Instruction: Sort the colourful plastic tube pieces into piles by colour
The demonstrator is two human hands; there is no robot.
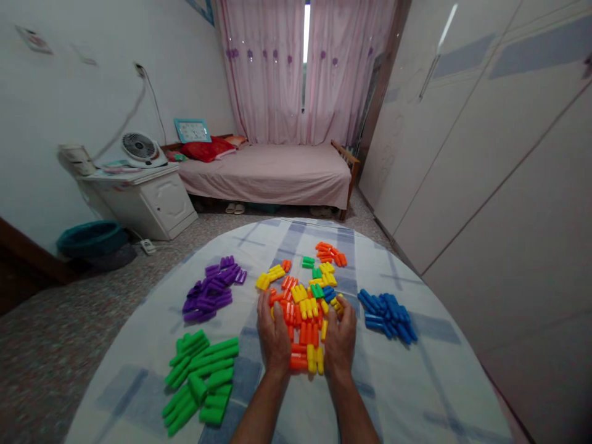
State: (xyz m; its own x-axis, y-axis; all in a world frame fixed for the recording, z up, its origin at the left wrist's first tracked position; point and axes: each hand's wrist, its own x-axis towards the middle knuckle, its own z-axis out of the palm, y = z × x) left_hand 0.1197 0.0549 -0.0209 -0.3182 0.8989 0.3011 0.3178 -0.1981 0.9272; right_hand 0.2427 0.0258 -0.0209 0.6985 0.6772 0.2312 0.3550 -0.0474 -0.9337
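A mixed pile of orange and yellow plastic tube-shaped blocks lies on the table in front of me, with some green and blue ones among them. My left hand is cupped against the pile's left side, thumb and fingers apart, touching orange pieces. On the opposite side, my right hand curves around the edge, its fingers apart beside yellow blocks. Both palms face inward, and the fingertips are partly hidden by the blocks. Many pieces look joined side by side in twos or threes.
Purple blocks, green blocks and blue blocks form separate heaps on the checked tablecloth. A small orange group lies farther back. Beyond are a bed, a white cabinet and a wardrobe.
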